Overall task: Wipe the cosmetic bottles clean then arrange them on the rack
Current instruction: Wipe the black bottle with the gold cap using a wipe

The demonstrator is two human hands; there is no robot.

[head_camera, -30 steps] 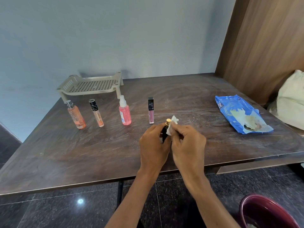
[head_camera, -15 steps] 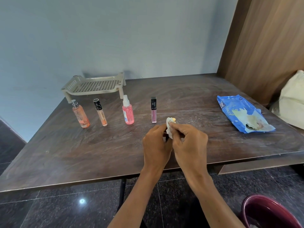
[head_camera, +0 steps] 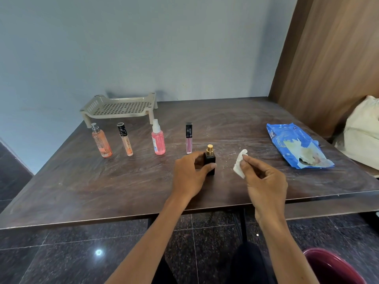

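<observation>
On the brown table (head_camera: pixel 102 191), the beige rack (head_camera: pixel 121 107) at upper left holds nothing, so arranging has not begun. The left hand (head_camera: pixel 190 175) at centre grips the black perfume bottle (head_camera: pixel 210 160), which stands on the table with its long axis vertical and its gold nozzle up. To its right and apart from the bottle, the right hand (head_camera: pixel 264 181) pinches a white wipe (head_camera: pixel 240 163). The orange pump bottle (head_camera: pixel 101 143), concealer tube (head_camera: pixel 125 140), pink spray bottle (head_camera: pixel 158 141) and lip gloss tube (head_camera: pixel 188 139) stand upright in a row before the rack. Whether they have been wiped I cannot tell.

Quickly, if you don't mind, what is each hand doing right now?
Left hand: closed around the black bottle, which stands upright on the table.
Right hand: pinching a white wipe, held apart from the bottle.
</observation>
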